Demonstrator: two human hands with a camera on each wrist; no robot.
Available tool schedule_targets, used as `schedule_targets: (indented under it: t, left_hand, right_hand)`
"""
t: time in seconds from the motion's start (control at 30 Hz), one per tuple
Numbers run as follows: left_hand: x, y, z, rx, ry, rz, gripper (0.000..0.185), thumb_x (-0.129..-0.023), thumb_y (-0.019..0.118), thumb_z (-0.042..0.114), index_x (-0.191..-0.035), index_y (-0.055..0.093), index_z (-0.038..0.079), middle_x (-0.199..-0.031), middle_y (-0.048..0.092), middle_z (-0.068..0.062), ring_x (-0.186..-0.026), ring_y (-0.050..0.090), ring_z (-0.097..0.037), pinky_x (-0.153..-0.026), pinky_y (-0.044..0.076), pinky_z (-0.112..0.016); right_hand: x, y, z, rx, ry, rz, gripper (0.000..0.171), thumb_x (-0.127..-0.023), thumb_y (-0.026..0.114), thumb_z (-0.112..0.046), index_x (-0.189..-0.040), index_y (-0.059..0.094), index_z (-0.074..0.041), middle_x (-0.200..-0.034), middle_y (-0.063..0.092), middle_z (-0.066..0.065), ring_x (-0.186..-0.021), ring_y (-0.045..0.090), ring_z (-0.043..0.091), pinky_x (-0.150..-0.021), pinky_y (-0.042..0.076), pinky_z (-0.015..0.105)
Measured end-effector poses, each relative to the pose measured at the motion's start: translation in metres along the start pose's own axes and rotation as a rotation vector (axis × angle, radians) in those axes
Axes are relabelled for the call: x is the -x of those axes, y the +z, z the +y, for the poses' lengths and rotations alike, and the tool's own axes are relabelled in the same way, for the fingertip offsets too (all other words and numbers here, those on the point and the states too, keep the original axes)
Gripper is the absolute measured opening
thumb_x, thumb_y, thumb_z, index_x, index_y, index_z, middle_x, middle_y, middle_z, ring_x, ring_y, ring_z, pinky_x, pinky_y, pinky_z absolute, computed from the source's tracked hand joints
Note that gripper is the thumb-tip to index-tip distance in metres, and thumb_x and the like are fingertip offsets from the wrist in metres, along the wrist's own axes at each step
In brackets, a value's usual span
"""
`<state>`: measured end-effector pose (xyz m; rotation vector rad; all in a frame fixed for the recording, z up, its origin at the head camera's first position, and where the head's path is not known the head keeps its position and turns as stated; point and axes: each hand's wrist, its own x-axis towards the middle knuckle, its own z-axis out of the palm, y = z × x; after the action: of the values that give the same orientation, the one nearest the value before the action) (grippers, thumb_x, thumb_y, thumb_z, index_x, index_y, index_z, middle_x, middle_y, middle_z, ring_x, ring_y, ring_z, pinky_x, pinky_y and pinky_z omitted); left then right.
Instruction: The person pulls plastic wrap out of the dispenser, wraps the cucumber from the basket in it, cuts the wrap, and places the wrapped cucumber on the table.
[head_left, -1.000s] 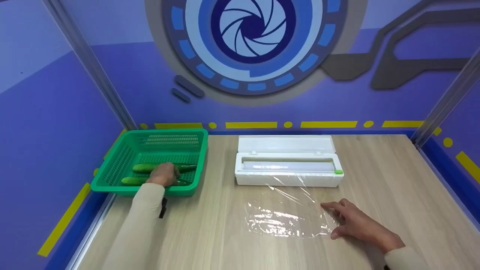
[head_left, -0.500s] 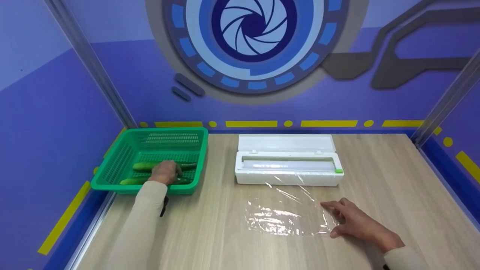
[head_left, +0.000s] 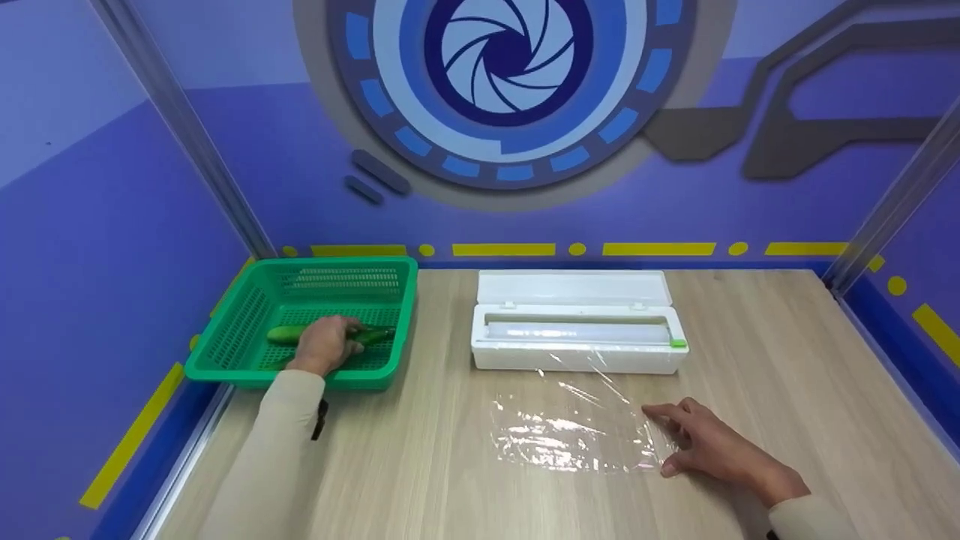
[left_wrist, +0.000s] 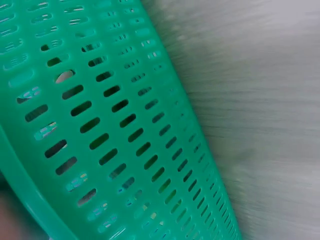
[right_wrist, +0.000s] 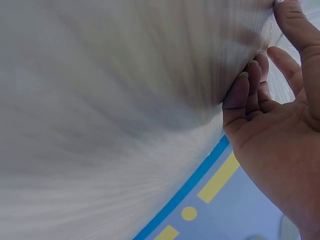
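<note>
In the head view my left hand (head_left: 324,345) reaches into a green basket (head_left: 405,315) and grips a cucumber (head_left: 369,339), which it largely covers. Another cucumber (head_left: 283,334) lies behind it, partly hidden by the hand. A sheet of cling film (head_left: 555,431) stretches over the table from a white dispenser box (head_left: 570,361) with a raised lid. My right hand (head_left: 712,442) rests at the film's right edge, index finger and thumb spread apart and touching it. In the right wrist view its other fingers (right_wrist: 239,95) are bent against the tabletop.
The wooden table (head_left: 787,375) meets a printed purple wall (head_left: 525,225) at the back. A green slider (head_left: 677,343) sits at the right end of the dispenser. The left wrist view is filled by the basket's slotted wall (left_wrist: 115,130).
My left hand has shifted slightly within the basket, and the front cucumber has moved and tilted with it. My right hand and the film stay in place.
</note>
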<state>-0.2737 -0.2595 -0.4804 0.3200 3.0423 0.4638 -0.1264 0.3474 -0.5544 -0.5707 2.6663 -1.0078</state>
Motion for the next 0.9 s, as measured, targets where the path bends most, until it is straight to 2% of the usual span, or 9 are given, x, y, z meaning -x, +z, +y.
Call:
schedule_targets:
  t: [0.17, 0.3, 0.43, 0.53, 0.7, 0.8, 0.9]
  left_hand:
    - [0.000, 0.000, 0.001, 0.014, 0.047, 0.017, 0.033, -0.097, 0.079, 0.009, -0.128, 0.073, 0.001, -0.125, 0.071, -0.023, -0.118, 0.064, -0.045, -0.099, 0.050, -0.061]
    - [0.000, -0.002, 0.001, 0.036, 0.057, 0.029, 0.032, -0.098, 0.077, 0.010, -0.129, 0.071, 0.002, -0.121, 0.068, -0.024, -0.113, 0.063, -0.044, -0.097, 0.050, -0.061]
    - [-0.001, -0.001, 0.002, 0.093, 0.081, 0.086, 0.032, -0.099, 0.076, 0.011, -0.130, 0.070, 0.004, -0.117, 0.066, -0.023, -0.108, 0.063, -0.043, -0.093, 0.051, -0.061]
    - [0.001, 0.000, 0.002, 0.127, 0.106, 0.148, 0.033, -0.101, 0.075, 0.013, -0.132, 0.070, 0.006, -0.111, 0.063, -0.021, -0.097, 0.062, -0.039, -0.085, 0.052, -0.058]
    - [0.004, -0.001, 0.006, 0.173, 0.142, 0.237, 0.035, -0.103, 0.070, 0.013, -0.137, 0.068, 0.005, -0.103, 0.060, -0.017, -0.082, 0.052, -0.031, -0.075, 0.046, -0.049]
    - [0.005, -0.004, 0.012, 0.198, 0.161, 0.263, 0.037, -0.105, 0.067, 0.014, -0.141, 0.066, 0.004, -0.100, 0.059, -0.015, -0.079, 0.048, -0.028, -0.073, 0.042, -0.045]
    - [0.005, -0.007, 0.018, 0.214, 0.166, 0.267, 0.039, -0.107, 0.064, 0.015, -0.145, 0.064, 0.005, -0.098, 0.056, -0.014, -0.077, 0.046, -0.026, -0.071, 0.039, -0.043]
  right_hand:
    - [0.001, 0.002, 0.000, -0.017, -0.003, 0.009, 0.091, -0.075, 0.096, -0.033, -0.150, 0.055, -0.002, -0.096, 0.045, 0.003, -0.090, 0.043, 0.015, -0.074, 0.037, 0.027]
    - [0.001, 0.003, -0.001, -0.024, 0.007, 0.007, 0.090, -0.076, 0.095, -0.033, -0.151, 0.055, -0.003, -0.096, 0.045, 0.002, -0.092, 0.043, 0.016, -0.074, 0.038, 0.027]
    - [0.001, 0.002, -0.001, -0.020, 0.005, 0.011, 0.091, -0.076, 0.095, -0.033, -0.151, 0.055, -0.002, -0.094, 0.043, 0.002, -0.090, 0.041, 0.015, -0.074, 0.037, 0.027]
    - [0.001, 0.001, -0.001, -0.023, 0.010, 0.007, 0.092, -0.076, 0.095, -0.033, -0.152, 0.055, -0.001, -0.094, 0.043, 0.002, -0.089, 0.041, 0.015, -0.074, 0.037, 0.027]
    - [0.001, 0.001, -0.002, -0.021, -0.008, 0.001, 0.091, -0.076, 0.095, -0.032, -0.151, 0.054, 0.001, -0.095, 0.044, 0.003, -0.087, 0.041, 0.015, -0.072, 0.037, 0.027]
    - [0.001, 0.001, -0.002, -0.010, -0.026, 0.004, 0.091, -0.076, 0.096, -0.031, -0.150, 0.055, 0.002, -0.094, 0.044, 0.003, -0.086, 0.041, 0.015, -0.072, 0.037, 0.027]
    - [0.001, 0.001, -0.001, -0.004, -0.006, 0.000, 0.090, -0.076, 0.096, -0.032, -0.150, 0.055, 0.001, -0.097, 0.046, 0.002, -0.088, 0.042, 0.014, -0.073, 0.038, 0.027]
